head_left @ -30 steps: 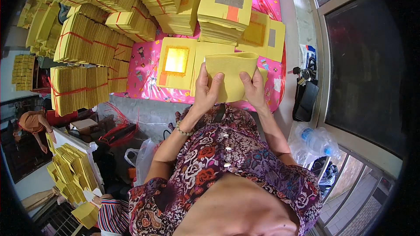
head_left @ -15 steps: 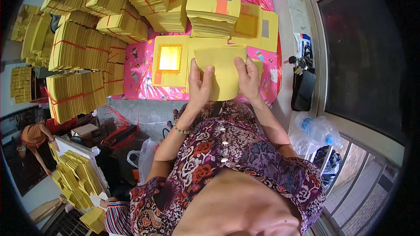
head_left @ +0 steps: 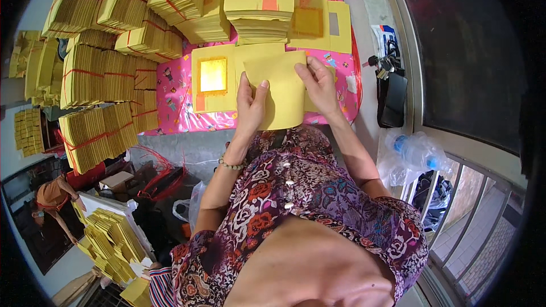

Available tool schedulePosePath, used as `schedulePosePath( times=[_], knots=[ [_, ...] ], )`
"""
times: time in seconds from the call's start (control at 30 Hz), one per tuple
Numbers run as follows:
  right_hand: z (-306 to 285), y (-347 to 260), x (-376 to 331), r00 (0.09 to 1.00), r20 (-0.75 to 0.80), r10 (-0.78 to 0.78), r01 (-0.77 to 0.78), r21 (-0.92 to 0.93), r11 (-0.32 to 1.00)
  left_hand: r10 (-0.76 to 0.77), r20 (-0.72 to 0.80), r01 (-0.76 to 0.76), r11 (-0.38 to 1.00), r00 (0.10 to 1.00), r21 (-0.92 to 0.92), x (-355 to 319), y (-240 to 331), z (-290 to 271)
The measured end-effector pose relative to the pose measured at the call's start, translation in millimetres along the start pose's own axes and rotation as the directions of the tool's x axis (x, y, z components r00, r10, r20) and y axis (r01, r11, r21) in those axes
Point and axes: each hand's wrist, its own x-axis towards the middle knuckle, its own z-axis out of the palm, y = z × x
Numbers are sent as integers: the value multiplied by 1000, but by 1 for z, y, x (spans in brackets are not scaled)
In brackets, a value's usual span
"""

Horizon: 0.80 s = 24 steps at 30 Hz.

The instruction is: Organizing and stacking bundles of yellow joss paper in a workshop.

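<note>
A sheet of yellow joss paper, bent over on itself, is between my two hands above the table's near edge. My left hand grips its left side, thumb on the front face and fingers behind. At the upper right corner, the thumb and fingers of my right hand pinch the paper's edge. Just left of it lies a flat yellow sheet with a shiny gold square. Behind stands a tall stack of yellow paper with a silver patch and orange strip on top.
Tied bundles of yellow paper pile up at the left of the pink patterned tablecloth. More sheets lie at the back right. Keys and a black case rest on the right ledge. Another person bends over papers at lower left.
My right hand has shifted up to the paper's top right corner. The upper opening of the folded sheet looks flatter, and its top edge now slants. The whole view has moved slightly.
</note>
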Motion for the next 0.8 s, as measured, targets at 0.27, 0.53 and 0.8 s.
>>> schedulePosePath(
  times=[0.27, 0.53, 0.8],
  knots=[
    [-23, 27, 2, 969, 64, 241, -233, -112, 966, -207, 128, 209, 978, 970, -1, 27, -16, 0],
    [-46, 38, 5, 888, 120, 445, -427, -150, 892, -254, 163, 265, 963, 953, -50, 47, -49, 8],
    [-57, 39, -7, 841, 147, 521, -482, -235, 844, -317, 183, 333, 941, 930, -62, 45, -50, 15]
  ],
)
